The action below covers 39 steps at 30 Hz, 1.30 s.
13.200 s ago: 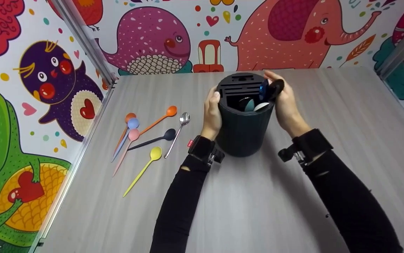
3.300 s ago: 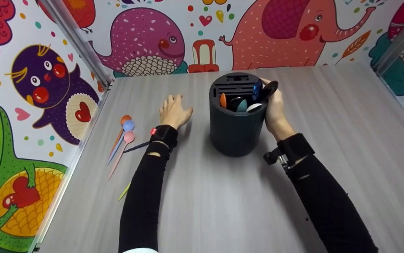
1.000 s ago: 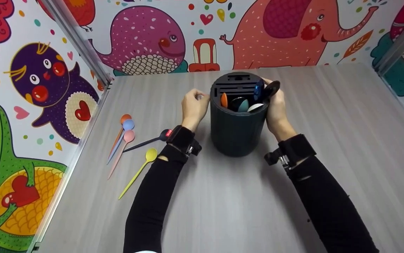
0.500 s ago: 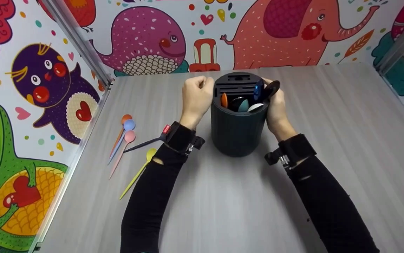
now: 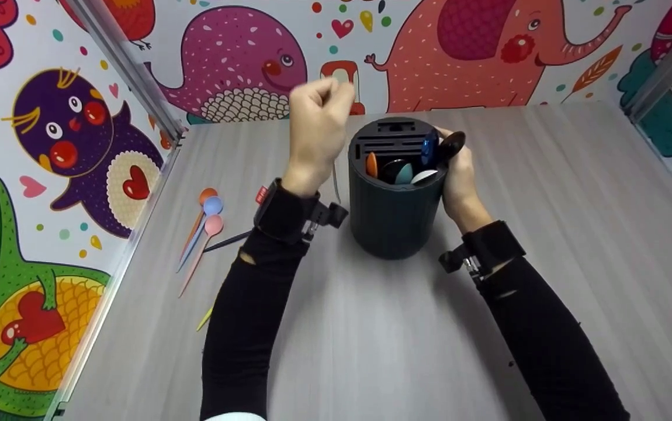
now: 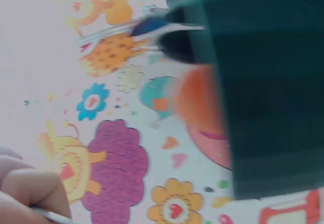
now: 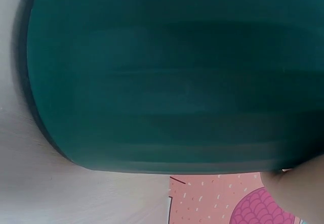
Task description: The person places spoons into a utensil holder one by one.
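Note:
My left hand (image 5: 317,126) is raised left of a dark green utensil holder (image 5: 394,219), fingers curled round a metal spoon (image 5: 336,182). The spoon's thin handle hangs down below the fist; its bowl is hidden. In the left wrist view the curled fingers (image 6: 33,188) show at the lower left with a sliver of metal. My right hand (image 5: 460,181) grips the holder's right side near the rim. Inside the holder stand an orange spoon (image 5: 371,165), a teal piece (image 5: 404,173), a white piece (image 5: 423,176), a blue piece (image 5: 429,149) and a black one (image 5: 451,146).
Left on the table (image 5: 371,351) lie an orange spoon (image 5: 208,195), a blue spoon (image 5: 212,205) and a pink spoon (image 5: 213,225). A dark spoon (image 5: 228,241) and a yellow spoon (image 5: 204,319) are partly covered by my left arm. Patterned walls (image 5: 336,35) bound the back and left.
An orange spoon and the metal spoon have left the table; the orange one now stands in the holder. My left hand has risen beside the holder with the metal spoon. My right hand stays.

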### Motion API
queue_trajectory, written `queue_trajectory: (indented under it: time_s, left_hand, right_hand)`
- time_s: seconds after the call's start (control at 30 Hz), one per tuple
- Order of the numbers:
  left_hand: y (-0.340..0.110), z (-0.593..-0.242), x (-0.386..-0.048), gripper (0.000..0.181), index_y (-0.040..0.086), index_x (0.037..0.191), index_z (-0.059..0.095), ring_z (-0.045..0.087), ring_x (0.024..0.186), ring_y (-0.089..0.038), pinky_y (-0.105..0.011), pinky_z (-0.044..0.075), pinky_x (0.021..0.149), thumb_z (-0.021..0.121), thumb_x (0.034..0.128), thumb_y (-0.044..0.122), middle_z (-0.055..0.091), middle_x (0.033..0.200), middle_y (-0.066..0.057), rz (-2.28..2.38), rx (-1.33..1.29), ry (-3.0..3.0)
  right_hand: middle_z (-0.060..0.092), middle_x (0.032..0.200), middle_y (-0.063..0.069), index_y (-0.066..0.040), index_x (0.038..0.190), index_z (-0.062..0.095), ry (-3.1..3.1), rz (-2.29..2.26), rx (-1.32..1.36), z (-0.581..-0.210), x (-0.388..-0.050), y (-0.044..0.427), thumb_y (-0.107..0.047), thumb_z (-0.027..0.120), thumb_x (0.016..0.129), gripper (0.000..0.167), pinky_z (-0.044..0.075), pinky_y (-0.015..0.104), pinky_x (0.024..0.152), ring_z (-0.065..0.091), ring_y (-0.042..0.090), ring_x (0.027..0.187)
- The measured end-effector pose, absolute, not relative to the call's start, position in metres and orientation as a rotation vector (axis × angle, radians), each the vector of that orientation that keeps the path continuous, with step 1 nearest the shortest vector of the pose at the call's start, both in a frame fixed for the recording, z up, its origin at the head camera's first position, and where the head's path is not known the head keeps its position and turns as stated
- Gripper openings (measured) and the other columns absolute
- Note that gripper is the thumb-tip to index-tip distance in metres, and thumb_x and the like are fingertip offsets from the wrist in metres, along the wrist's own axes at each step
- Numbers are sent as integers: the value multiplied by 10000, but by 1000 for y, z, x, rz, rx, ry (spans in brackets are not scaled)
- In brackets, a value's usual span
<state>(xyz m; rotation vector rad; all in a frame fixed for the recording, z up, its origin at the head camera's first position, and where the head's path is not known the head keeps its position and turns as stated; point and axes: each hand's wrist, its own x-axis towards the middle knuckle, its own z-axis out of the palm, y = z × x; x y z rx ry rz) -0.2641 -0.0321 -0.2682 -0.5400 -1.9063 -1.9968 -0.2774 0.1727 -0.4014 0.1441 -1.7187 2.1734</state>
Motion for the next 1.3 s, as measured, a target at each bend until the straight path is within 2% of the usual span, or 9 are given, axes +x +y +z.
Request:
queue_trajectory:
  time_s: [0.23,0.47,0.6,0.7,0.8,0.87,1.1,1.3]
  left_hand:
    - [-29,-231,-254,539,201,554,363,256,444,-48,-226,197,475,488,1004,-69,311,486,100,-2157,-663,-1718]
    - [-22,-223,-253,507,182,582,378,229,415,-67,-236,183,454,484,1021,-47,315,471,87,-2262,-785,-1511]
    - [-18,-232,-257,505,202,589,387,240,422,-54,-235,196,448,488,1021,-38,325,478,105,-2232,-796,-1519]
    - [-15,-243,-262,506,211,589,386,248,422,-47,-228,202,444,494,1017,-35,327,483,115,-2219,-789,-1538]
    - [-12,-254,-267,514,223,585,376,256,424,-46,-225,191,448,505,1014,-30,327,484,119,-2222,-768,-1544]
    - [-11,-262,-270,516,225,586,371,257,427,-48,-224,185,458,512,1015,-24,322,487,119,-2224,-763,-1545]
    - [-5,-288,-280,509,225,594,378,283,426,-42,-219,197,461,513,1024,-11,339,486,126,-2247,-732,-1580]
    - [-4,-309,-289,517,238,596,372,285,433,-29,-211,195,467,513,1038,10,332,485,135,-2240,-672,-1674]
  right_hand:
    - [745,1068,-58,1,1284,702,-1703,2181,153,-400,-279,173,-322,293,1158,537,496,253,955,650,93,1011]
    - [744,1027,-52,-20,1251,716,-1673,2195,170,-401,-281,173,-345,327,1152,516,498,250,932,646,89,973]
    - [725,941,-54,-24,1230,718,-1653,2201,175,-403,-282,172,-370,323,1151,531,503,242,879,638,72,894]
    - [734,964,-51,-12,1249,713,-1661,2200,181,-404,-281,172,-373,330,1150,535,508,245,881,647,77,909]
    - [760,1059,-46,14,1292,695,-1674,2195,191,-403,-280,172,-396,316,1150,577,512,255,932,669,92,989]
    - [762,1067,-47,18,1301,693,-1676,2194,186,-403,-279,172,-408,306,1149,596,512,257,939,672,93,997]
    - [740,1015,-35,3,1236,706,-1635,2209,164,-403,-279,171,-329,345,1150,498,508,243,921,652,90,965]
    - [748,1056,-54,13,1272,707,-1649,2197,154,-404,-278,171,-375,333,1148,553,500,240,951,656,84,1005]
